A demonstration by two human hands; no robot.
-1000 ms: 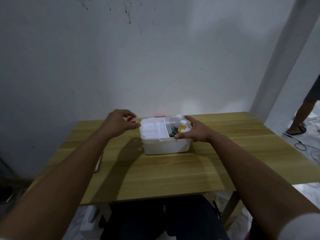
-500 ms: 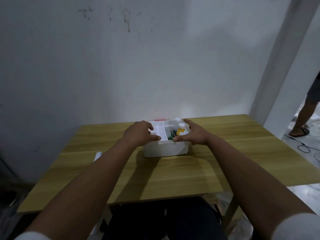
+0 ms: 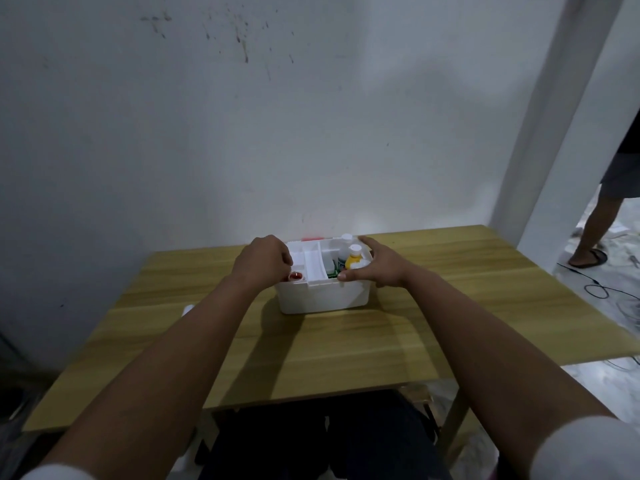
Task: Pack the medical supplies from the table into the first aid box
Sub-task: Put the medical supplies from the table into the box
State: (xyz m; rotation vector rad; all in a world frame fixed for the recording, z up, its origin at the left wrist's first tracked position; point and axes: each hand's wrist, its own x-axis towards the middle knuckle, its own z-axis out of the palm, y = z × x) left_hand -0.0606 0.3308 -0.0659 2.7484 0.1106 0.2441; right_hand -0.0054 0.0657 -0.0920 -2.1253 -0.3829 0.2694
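Observation:
The white first aid box [image 3: 322, 296] stands open at the table's far middle, with a white divided tray [image 3: 313, 263] across its left half. My left hand [image 3: 263, 261] is curled over the tray's left end, its fingertips on a small red item [image 3: 297, 276] that sits in the near-left compartment. My right hand [image 3: 379, 268] grips the box's right rim. Inside the right half stand a yellow bottle with a white cap [image 3: 352, 260] and a white bottle [image 3: 346, 239], with a green packet [image 3: 333, 271] beside them.
The wooden table [image 3: 346, 344] stands against a white wall. A white object [image 3: 188, 309] lies on the table's left, partly hidden by my left forearm. Something red [image 3: 309, 239] shows behind the box. A person's legs [image 3: 602, 220] and cables [image 3: 602, 289] are at the right.
My left hand came from the box's left with the small red item and lowered it into the tray's near-left compartment. My right hand has stayed on the box's right rim.

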